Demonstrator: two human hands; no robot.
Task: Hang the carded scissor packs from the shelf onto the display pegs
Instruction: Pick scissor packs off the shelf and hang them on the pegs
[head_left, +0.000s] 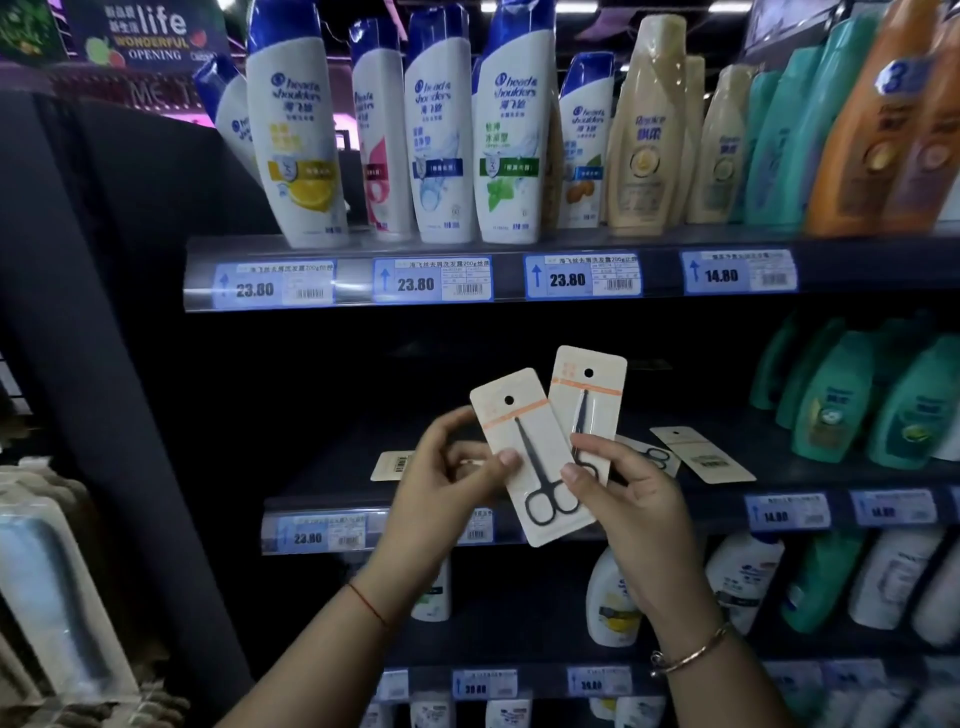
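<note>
Two cream carded scissor packs are held up in front of the dark middle shelf (322, 488). The front pack (524, 441) shows black scissors and a hang hole at its top; my left hand (447, 478) pinches its left edge. My right hand (628, 499) grips the lower right of both, with the rear pack (589, 395) fanned out behind the front one. Other packs lie flat on the shelf: one (390, 465) left of my left hand, one (701, 454) to the right, and one (652, 454) partly hidden behind my right hand. No display pegs are in view.
Shampoo bottles (296, 130) fill the top shelf above a strip of price tags (431, 280). Green bottles (841, 400) stand at the right end of the middle shelf. More bottles (613, 597) sit on the shelf below. Blister-packed goods (47, 582) hang at the far left.
</note>
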